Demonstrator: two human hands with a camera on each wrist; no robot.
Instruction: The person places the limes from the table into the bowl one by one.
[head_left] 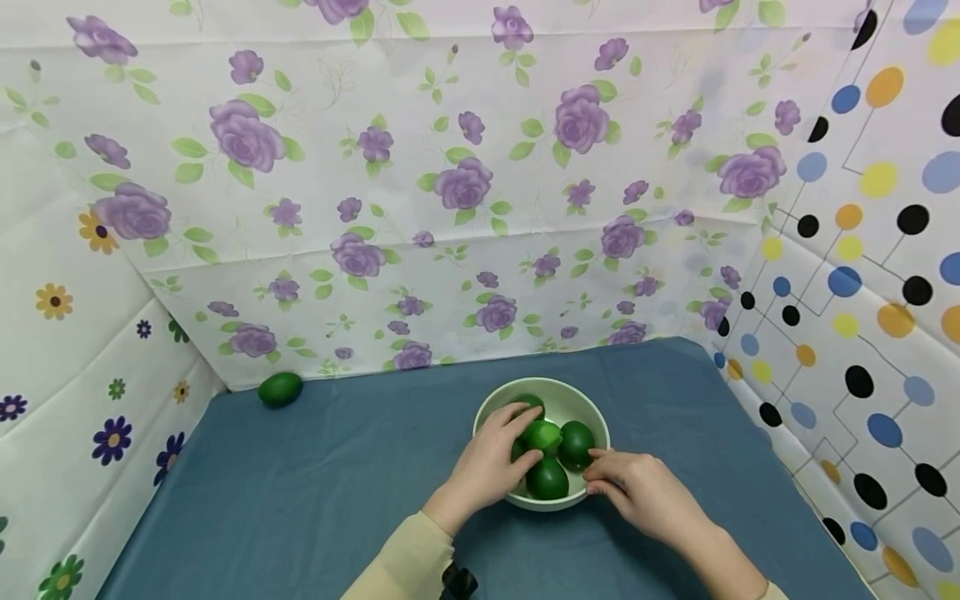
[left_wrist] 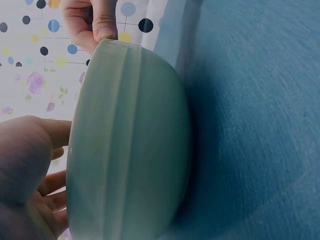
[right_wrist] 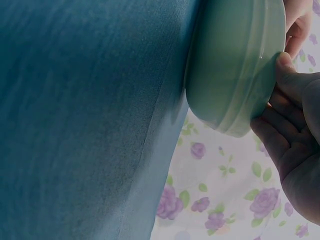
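Note:
A pale green bowl [head_left: 497, 398] holds several glossy dark green avocados, among them a front avocado [head_left: 547, 479] and a right avocado [head_left: 577, 445]. On top of them is a brighter green lime [head_left: 543, 436]. My left hand [head_left: 491, 454] reaches over the left rim, its thumb and fingers around the lime. In the left wrist view, the bowl's wall [left_wrist: 130, 140] hides part of that hand's fingers. My right hand [head_left: 647, 492] pinches the bowl's right rim, thumb outside; the right wrist view shows its thumb [right_wrist: 286, 62] against the wall.
Another avocado [head_left: 281, 389] lies at the table's far left corner. A blue cloth [head_left: 337, 500] covers the table. Floral sheeting [head_left: 420, 208] hangs behind, and dotted sheeting [head_left: 847, 333] stands along the right side.

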